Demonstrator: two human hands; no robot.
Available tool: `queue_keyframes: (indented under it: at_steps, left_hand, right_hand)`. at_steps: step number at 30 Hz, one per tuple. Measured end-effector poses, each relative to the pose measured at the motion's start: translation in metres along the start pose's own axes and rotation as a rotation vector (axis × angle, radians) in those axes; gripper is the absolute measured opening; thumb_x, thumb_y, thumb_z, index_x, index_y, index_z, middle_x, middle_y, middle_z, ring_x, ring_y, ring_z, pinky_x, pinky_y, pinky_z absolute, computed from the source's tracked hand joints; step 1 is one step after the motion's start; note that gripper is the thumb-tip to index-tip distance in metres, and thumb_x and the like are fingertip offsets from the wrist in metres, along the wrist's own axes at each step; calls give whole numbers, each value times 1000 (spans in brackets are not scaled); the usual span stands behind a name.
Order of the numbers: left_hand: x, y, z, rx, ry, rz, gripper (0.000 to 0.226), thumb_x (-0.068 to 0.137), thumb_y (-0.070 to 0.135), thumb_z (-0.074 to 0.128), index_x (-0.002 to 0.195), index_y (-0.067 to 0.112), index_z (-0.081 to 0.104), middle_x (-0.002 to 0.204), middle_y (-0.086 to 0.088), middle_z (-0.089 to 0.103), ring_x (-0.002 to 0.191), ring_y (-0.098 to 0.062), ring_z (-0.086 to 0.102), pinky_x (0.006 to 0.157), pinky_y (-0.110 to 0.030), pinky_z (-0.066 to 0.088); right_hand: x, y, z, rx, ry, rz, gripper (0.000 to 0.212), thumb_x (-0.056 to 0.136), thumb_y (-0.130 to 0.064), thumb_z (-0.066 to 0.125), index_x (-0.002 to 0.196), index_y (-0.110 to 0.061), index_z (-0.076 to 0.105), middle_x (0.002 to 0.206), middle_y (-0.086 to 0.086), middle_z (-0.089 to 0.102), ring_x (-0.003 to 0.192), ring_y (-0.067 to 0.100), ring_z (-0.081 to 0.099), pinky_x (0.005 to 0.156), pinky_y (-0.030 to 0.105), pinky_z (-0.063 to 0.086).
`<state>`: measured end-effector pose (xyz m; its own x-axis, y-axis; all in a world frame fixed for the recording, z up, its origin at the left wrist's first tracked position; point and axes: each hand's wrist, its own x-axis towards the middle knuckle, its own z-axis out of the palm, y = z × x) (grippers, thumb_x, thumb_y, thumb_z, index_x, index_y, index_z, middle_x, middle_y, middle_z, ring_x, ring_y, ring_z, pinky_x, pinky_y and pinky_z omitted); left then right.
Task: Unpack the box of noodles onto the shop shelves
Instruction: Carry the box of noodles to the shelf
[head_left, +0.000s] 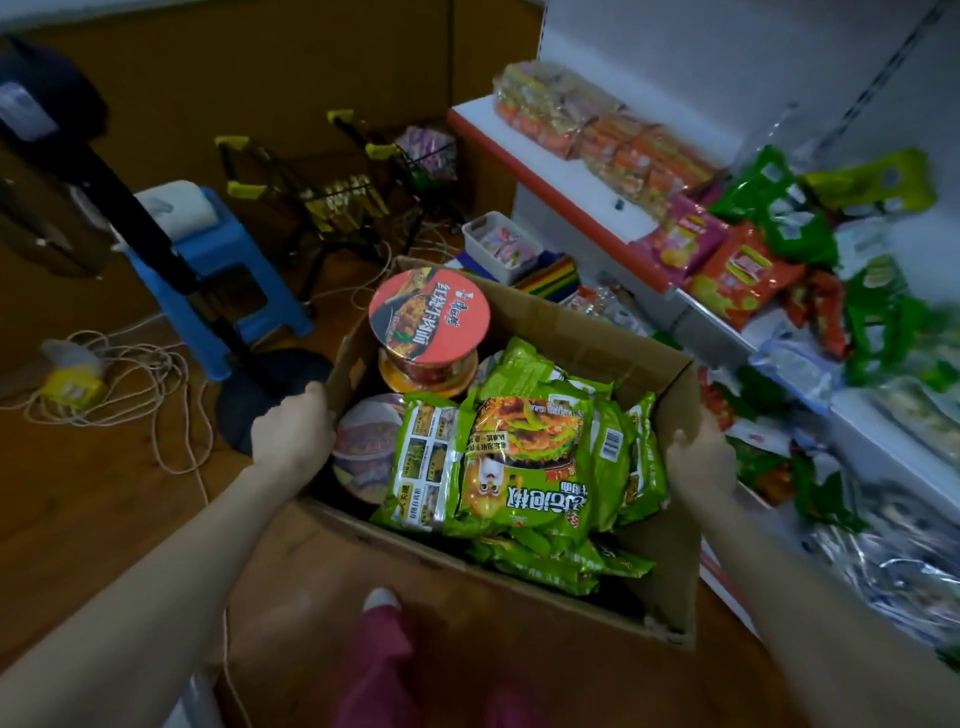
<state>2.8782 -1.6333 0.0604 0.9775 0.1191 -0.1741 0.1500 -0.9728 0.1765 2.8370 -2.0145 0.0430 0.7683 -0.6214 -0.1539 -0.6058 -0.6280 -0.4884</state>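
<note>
While the left hand (291, 431) and the right hand (698, 457) each clasp a side wall, the box (582, 327) sits mid-frame, full: green noodle packets (524, 457), red-lidded bowls (430, 314). Shelves (582, 192), right of frame, part-stocked. Unpacking seemingly barely begun.

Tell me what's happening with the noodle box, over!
Both grips on brown cardboard box: left hand at left wall, right hand at right wall. Green noodle packets and red-lidded noodle cup inside. White shelf alongside crowded with mixed packets.
</note>
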Motion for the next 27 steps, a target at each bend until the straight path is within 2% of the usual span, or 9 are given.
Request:
queue_keyframes:
  at_steps: [4,10,16,20,27]
  left_hand:
    - [86,-23,-10,50,12,37,15,95,18,43,94,3,42,93,-24,60,85,-43,58,64,-39,37]
    - [223,-39,-3,126,-25,78,19,95,18,44,102,0,43,98,-26,60,90,-44,58,66,-40,36]
    - [339,-42,32,154,-66,79,21,95,17,45,106,0,42,101,-28,60,93,-45,58,69,-43,39]
    - [409,-46,55,147,-99,84,19,95,17,44,105,2,41,98,-26,60,90,-43,58,67,-42,39]
    - [523,-55,111,156,-138,105,22,96,16,43,109,0,42,102,-30,59,93,-47,56,74,-46,40]
  right_hand:
    - [27,-56,46,35,13,50,46,95,-11,42,141,-8,33,131,23,50,118,41,48,92,44,40]
    - [78,-117,120,78,4,156,44,95,-12,42,138,-9,35,129,24,52,116,42,49,94,48,39]
    - [139,-162,192,66,-1,244,48,95,-9,43,142,-7,30,127,26,53,115,43,49,91,45,40]
    - [176,-185,237,57,0,281,44,94,-7,42,138,-5,35,123,29,53,113,44,50,88,44,40]
    - [228,-217,322,77,24,373,45,95,-6,41,139,-5,34,126,28,52,114,44,49,89,43,39]
